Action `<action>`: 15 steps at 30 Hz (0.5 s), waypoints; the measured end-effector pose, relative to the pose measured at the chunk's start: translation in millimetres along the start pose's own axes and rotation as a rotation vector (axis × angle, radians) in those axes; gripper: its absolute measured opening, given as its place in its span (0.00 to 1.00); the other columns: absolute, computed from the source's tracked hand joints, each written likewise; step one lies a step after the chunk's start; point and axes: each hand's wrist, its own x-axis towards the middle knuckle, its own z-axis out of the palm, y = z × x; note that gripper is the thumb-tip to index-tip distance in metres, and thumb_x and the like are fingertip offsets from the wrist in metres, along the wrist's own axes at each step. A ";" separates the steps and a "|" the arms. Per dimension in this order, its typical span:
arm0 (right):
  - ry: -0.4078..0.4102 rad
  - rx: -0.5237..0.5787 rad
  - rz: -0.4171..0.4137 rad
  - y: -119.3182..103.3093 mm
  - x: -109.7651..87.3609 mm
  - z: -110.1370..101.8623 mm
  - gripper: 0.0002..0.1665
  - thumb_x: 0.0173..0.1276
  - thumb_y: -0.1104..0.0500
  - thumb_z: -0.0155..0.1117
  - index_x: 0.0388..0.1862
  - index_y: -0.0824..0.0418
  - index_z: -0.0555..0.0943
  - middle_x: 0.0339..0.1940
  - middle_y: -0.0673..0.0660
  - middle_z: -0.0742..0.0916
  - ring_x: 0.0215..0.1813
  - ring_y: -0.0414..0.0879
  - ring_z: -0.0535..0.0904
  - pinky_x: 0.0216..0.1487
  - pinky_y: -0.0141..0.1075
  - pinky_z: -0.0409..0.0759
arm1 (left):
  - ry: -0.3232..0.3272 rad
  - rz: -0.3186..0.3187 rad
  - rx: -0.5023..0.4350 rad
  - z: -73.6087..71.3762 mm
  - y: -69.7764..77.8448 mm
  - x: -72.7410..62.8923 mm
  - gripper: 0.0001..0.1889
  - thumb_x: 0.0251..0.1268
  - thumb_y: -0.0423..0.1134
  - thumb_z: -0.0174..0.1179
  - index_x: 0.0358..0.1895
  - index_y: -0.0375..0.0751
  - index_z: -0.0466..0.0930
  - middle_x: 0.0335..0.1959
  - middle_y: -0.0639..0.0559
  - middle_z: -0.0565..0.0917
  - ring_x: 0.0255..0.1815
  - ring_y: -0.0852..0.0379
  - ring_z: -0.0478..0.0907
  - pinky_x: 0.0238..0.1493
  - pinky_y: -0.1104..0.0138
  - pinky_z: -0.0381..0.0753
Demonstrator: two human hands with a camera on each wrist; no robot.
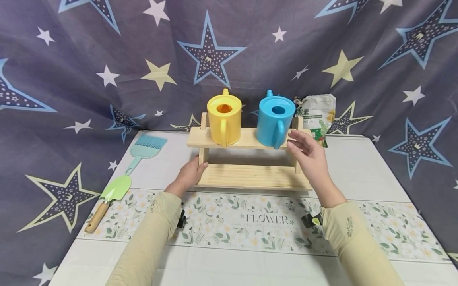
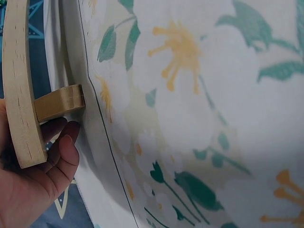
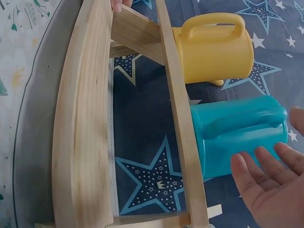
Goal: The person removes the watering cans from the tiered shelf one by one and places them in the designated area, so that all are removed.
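Observation:
A two-tier wooden shelf (image 1: 252,176) stands on the table, and on its upper board are a yellow watering can (image 1: 230,125) and a blue watering can (image 1: 272,127), handles facing me. My left hand (image 1: 187,176) grips the shelf's left end beside the upright, with curled fingers (image 2: 66,161) under the lower board in the left wrist view. Beside the blue can, at the upper board's right end, my right hand (image 1: 312,161) is held with loosely spread fingers and nothing in it. In the right wrist view its fingertips are close to the blue can (image 3: 237,133).
At the left lie a light-blue brush-like tool (image 1: 144,149) and a green hand trowel (image 1: 116,188) with a wooden handle. Behind the shelf's right end stands a white printed bag (image 1: 318,109). A starry cloth (image 1: 250,31) hangs behind the table.

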 end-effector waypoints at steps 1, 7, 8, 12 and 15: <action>0.001 0.000 -0.002 0.5 0.7 0.7 0.27 0.71 0.55 0.64 0.65 0.65 0.74 0.62 0.60 0.80 0.56 0.44 0.79 0.55 0.29 0.76 | 0.001 0.004 0.000 -0.3 0.0 -0.2 0.28 0.79 0.47 0.43 0.74 0.37 0.56 0.63 0.36 0.74 0.62 0.40 0.73 0.64 0.48 0.67; -0.003 0.010 -0.014 2.7 4.1 5.5 0.27 0.70 0.55 0.65 0.65 0.64 0.75 0.61 0.61 0.81 0.59 0.55 0.79 0.54 0.31 0.77 | 0.003 0.019 -0.012 -1.0 0.2 -0.7 0.27 0.79 0.46 0.44 0.74 0.36 0.57 0.64 0.36 0.73 0.63 0.39 0.72 0.65 0.48 0.66; -0.003 0.013 -0.012 2.8 4.4 6.4 0.27 0.70 0.55 0.66 0.65 0.63 0.75 0.61 0.60 0.81 0.59 0.55 0.79 0.54 0.31 0.77 | 0.004 0.020 -0.014 -1.0 0.2 -0.8 0.27 0.79 0.46 0.44 0.73 0.36 0.58 0.63 0.36 0.73 0.63 0.39 0.72 0.65 0.48 0.66; -0.002 0.028 0.001 1.8 5.1 9.9 0.27 0.69 0.55 0.67 0.64 0.63 0.75 0.60 0.60 0.81 0.58 0.52 0.79 0.54 0.32 0.77 | 0.014 0.032 -0.016 -1.0 0.4 -1.5 0.26 0.79 0.45 0.44 0.73 0.35 0.59 0.62 0.35 0.74 0.62 0.39 0.72 0.64 0.47 0.67; -0.002 0.039 0.006 1.4 5.8 12.1 0.27 0.68 0.57 0.67 0.63 0.64 0.76 0.59 0.61 0.82 0.58 0.53 0.79 0.54 0.32 0.77 | 0.019 0.034 -0.017 -0.2 0.3 -1.3 0.26 0.79 0.45 0.44 0.72 0.35 0.59 0.62 0.35 0.75 0.61 0.39 0.73 0.63 0.47 0.68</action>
